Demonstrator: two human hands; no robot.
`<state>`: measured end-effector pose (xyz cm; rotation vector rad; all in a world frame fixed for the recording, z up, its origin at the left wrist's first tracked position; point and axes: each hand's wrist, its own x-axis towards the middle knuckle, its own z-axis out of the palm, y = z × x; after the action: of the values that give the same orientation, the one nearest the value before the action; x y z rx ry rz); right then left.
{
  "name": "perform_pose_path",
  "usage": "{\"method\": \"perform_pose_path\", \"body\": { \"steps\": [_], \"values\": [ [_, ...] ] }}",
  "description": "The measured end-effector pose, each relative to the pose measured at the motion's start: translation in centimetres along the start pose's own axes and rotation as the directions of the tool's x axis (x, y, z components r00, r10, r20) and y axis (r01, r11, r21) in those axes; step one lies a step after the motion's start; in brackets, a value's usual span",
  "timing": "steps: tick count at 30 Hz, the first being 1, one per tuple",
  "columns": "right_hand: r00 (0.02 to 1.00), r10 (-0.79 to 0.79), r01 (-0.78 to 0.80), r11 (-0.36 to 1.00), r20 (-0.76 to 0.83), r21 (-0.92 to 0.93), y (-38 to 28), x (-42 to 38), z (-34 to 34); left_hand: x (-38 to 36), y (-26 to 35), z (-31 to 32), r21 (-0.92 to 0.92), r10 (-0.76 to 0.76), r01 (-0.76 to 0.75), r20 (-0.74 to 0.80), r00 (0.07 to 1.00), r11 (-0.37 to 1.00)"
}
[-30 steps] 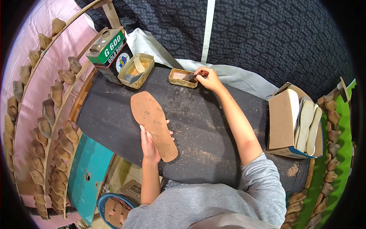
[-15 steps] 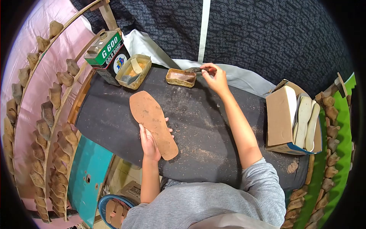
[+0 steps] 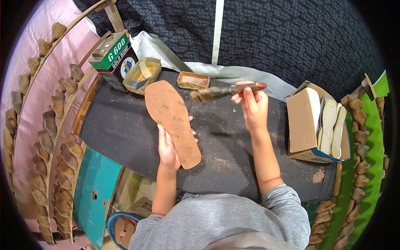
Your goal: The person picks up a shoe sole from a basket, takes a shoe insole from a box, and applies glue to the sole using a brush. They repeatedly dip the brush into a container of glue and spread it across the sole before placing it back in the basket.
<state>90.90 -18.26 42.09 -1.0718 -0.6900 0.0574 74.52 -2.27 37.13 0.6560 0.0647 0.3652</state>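
My left hand (image 3: 168, 151) grips a brown shoe sole (image 3: 170, 118) by its narrower middle, thumb on the upper face and fingertips showing past the far edge. Dark specks mark the sole's surface. In my right hand (image 3: 253, 106) is a brush (image 3: 223, 92), held by its dark handle with the bristles pointing left toward the sole. The bristles are apart from the sole, above the table. Just behind the bristles sits a small tan container (image 3: 193, 81) with brownish contents.
A green-and-black can (image 3: 118, 62) and a tub with spatulas (image 3: 143, 75) stand at the back left of the dark table (image 3: 125, 141). At right is a cardboard box (image 3: 303, 121) of pale sole-shaped pieces. Racks of wooden shoe lasts (image 3: 51, 125) line both sides.
My right hand has lifted the brush out of the small container and brought it nearer to me. The sole has risen slightly and shifted right in my left hand.
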Motion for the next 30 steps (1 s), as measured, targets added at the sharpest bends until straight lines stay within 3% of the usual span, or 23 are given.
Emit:
{"method": "perform_pose_path", "body": {
  "steps": [6, 8, 12, 14, 17, 21, 26, 30],
  "values": [
    [0.961, -0.232, 0.257, 0.950, 0.149, -0.177, -3.8, -4.5, 3.8, -0.8, -0.3, 0.5, -0.002, 0.004, -0.004, 0.043, 0.999, 1.000],
    [0.899, -0.343, 0.433, 0.789, 0.271, -0.436, -4.4, -4.9, 4.2, -1.2, -0.6, 0.1, -0.007, 0.009, -0.009, 0.045, 0.999, 1.000],
    [0.766, -0.441, 0.632, 0.650, 0.468, -0.421, -4.2, -5.3, 5.0, -1.8, -0.1, 1.3, 0.029, 0.064, -0.066, 0.055, 0.996, 0.997],
    [0.763, -0.418, 0.624, 0.677, 0.493, -0.391, -4.2, -5.9, 5.3, -2.0, 0.4, 2.6, 0.048, 0.131, -0.126, -0.129, 0.983, 0.991],
    [0.752, -0.380, 0.604, 0.724, 0.539, -0.333, -4.0, -6.7, 5.5, -1.8, 0.8, 1.5, 0.119, 0.226, -0.223, -0.013, 0.974, 0.968],
    [0.746, -0.392, 0.608, 0.731, 0.538, -0.310, -4.3, -6.7, 5.7, -2.1, 0.8, 1.5, 0.059, 0.221, -0.220, -0.014, 0.975, 0.974],
    [0.727, -0.472, 0.669, 0.652, 0.498, -0.358, -4.5, -6.2, 6.3, -2.9, 0.3, 2.5, 0.013, 0.192, -0.192, -0.154, 0.969, 0.981],
    [0.755, -0.461, 0.636, 0.689, 0.466, -0.349, -4.1, -7.2, 6.1, -2.8, 0.7, 2.0, -0.023, 0.207, -0.209, -0.076, 0.975, 0.978]
  ]
}}
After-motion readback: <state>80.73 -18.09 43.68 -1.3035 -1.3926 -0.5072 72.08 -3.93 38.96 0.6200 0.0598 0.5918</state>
